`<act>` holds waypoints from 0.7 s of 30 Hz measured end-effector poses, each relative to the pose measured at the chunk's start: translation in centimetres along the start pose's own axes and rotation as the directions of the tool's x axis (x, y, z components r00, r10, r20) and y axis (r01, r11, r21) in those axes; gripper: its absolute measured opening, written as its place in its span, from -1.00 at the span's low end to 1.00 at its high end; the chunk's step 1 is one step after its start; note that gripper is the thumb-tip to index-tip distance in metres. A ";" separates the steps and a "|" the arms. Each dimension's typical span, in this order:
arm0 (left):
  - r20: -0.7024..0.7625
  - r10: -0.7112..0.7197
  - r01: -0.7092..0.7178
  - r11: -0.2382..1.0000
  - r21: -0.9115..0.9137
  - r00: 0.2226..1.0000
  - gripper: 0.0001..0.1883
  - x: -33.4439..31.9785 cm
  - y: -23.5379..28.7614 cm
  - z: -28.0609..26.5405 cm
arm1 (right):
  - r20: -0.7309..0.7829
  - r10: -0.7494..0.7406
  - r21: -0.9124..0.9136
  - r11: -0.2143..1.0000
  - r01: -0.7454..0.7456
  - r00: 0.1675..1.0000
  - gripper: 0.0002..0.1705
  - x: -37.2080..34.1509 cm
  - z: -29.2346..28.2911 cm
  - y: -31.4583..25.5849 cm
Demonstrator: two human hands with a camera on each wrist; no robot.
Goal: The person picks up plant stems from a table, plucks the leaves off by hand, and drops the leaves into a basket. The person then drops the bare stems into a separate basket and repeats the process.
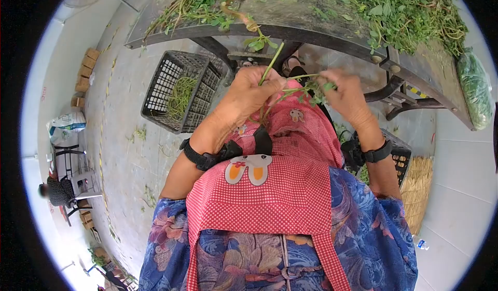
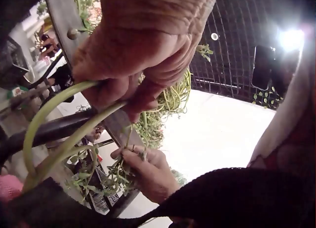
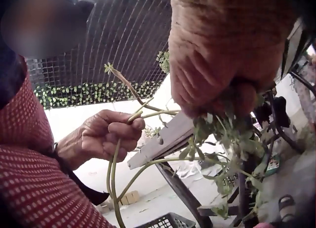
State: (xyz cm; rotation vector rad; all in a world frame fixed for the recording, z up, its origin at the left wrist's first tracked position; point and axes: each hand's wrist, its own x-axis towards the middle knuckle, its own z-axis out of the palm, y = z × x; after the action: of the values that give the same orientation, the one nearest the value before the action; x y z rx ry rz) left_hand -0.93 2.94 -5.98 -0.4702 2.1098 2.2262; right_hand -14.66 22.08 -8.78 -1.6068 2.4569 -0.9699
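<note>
Over the lap, my left hand (image 1: 248, 91) pinches long green stems (image 1: 272, 63). In the left wrist view, two thick stems (image 2: 64, 149) bend down from its curled fingers and meet lower down. Opposite it, my right hand (image 1: 345, 95) grips a leafy part of the plant (image 3: 217, 149), its small leaves hanging below the fingers. One thin stem (image 3: 165, 113) stretches between both hands in the right wrist view. A longer stalk with a leafy tip (image 3: 121, 77) stands up behind my left hand there.
Heaps of leafy greens (image 1: 410, 10) cover the table (image 1: 290, 13) in front. A black crate (image 1: 181, 91) holding bare stems stands on the floor at the left. A green bag (image 1: 474, 88) leans by the table's right end. Another crate (image 1: 402, 158) is beside my right arm.
</note>
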 end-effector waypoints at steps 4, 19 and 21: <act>0.049 0.038 -0.036 0.998 -0.053 0.998 -0.86 -0.3 -0.2 -0.2 | 0.010 0.610 0.802 0.468 -0.370 0.793 -0.82 -0.8 -0.3 3.8; 0.078 -0.055 0.071 0.975 -0.210 0.995 -0.87 0.5 0.2 0.4 | 0.096 0.213 0.763 0.612 -0.209 0.972 -0.75 1.8 1.4 -1.8; 0.053 -0.046 0.057 0.975 -0.217 0.997 -0.87 0.4 0.0 0.2 | 0.066 0.306 0.576 0.766 -0.287 0.950 -0.74 2.0 0.2 -1.5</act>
State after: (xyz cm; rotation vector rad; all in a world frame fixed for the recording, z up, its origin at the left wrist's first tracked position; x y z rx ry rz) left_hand -1.36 3.04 -6.05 -0.4699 1.8173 2.4249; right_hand -14.27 19.93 -7.62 -0.9693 2.0307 -1.4962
